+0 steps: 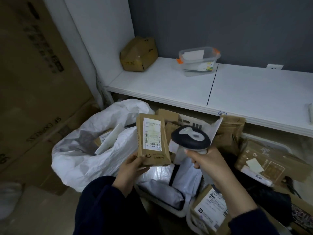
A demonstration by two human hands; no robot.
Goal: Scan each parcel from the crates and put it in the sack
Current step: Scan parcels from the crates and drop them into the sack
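Observation:
My left hand grips the bottom edge of a flat brown parcel, held upright with its white barcode label facing me. My right hand is closed around the handle of a grey and black barcode scanner, whose head sits just right of the parcel. The white woven sack lies open to the left, with a few parcels inside. Below and to the right, crates hold grey poly bags and brown cardboard parcels.
A white shelf runs above the crates, carrying a taped brown box and a clear plastic tub. Large cardboard cartons stand stacked at the left. A labelled parcel lies under my right forearm.

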